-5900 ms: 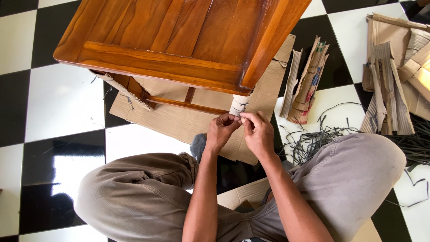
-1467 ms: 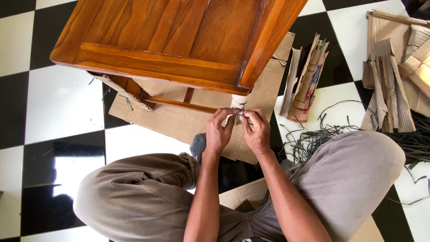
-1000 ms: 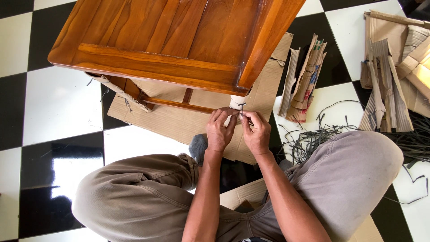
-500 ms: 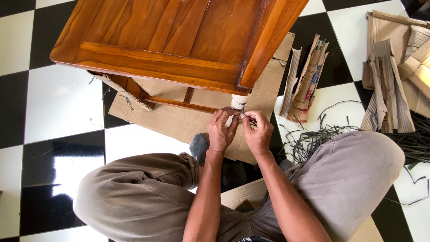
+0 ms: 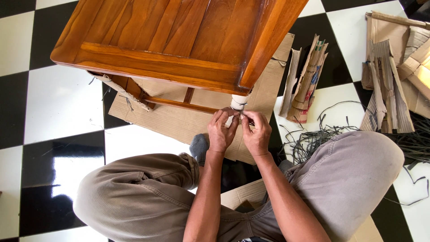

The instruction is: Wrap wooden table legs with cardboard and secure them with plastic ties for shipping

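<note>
In the head view, a polished wooden table is seen from above, standing on a sheet of flat cardboard that is spread over a black and white chequered floor. The near right table leg is wrapped in pale cardboard and is bound with a thin dark strap. The left hand and the right hand are held close together just below that wrapped leg, with their fingertips meeting at the binding. The fingers of both hands are curled and pinched shut; the strap's ends appear to be gripped between them, though the exact hold is hidden by the fingers themselves. The strap is thus found at the wrapped leg, directly under the table's near right corner. A second leg, on the left, is also seen partly covered by a cardboard strip. The person's bent knees, in khaki trousers, are seen on either side of the forearms, and a grey sock is visible between the left hand and the left knee. To the right, a loose tangle of dark straps is spread on the floor, near a bundle of folded cardboard pieces. A larger pile of cardboard is stacked at the far right edge.
</note>
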